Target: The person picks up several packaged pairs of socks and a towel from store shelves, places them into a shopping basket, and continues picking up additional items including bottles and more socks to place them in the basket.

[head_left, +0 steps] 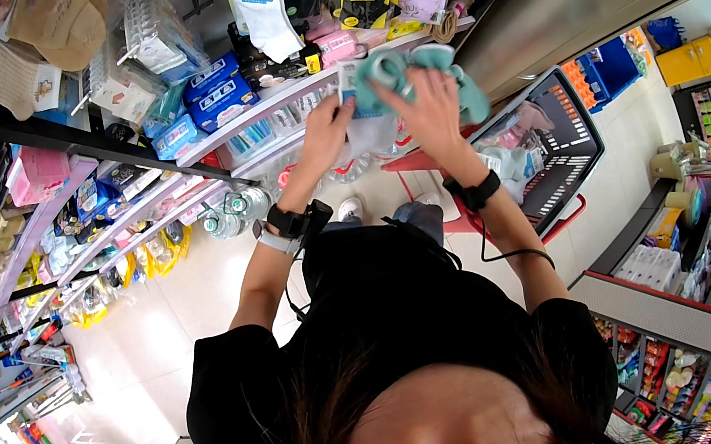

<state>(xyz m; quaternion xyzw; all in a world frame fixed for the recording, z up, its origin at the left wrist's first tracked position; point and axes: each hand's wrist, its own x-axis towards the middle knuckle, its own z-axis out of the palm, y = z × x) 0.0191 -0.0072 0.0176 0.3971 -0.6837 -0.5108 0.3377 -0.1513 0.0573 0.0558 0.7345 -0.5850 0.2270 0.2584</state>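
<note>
We're at the white shelf (203,139) stacked with blue boxes (216,95), red-and-black cart (563,152) on our right. Looks like we're mid-sorting: both hands, left (325,134) and right (430,108), pinch a soft teal fabric bundle (393,76) in crinkly clear wrap, held up at the shelf edge. A steady two-handed grip seems needed next.

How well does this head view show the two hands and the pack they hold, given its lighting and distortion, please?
Head view: bright, even shop light, no harsh shadows; the left hand and right hand gripping the teal pack look reasonably sharp; strong fisheye bends the shelf edge; black corners frame the picture.
</note>
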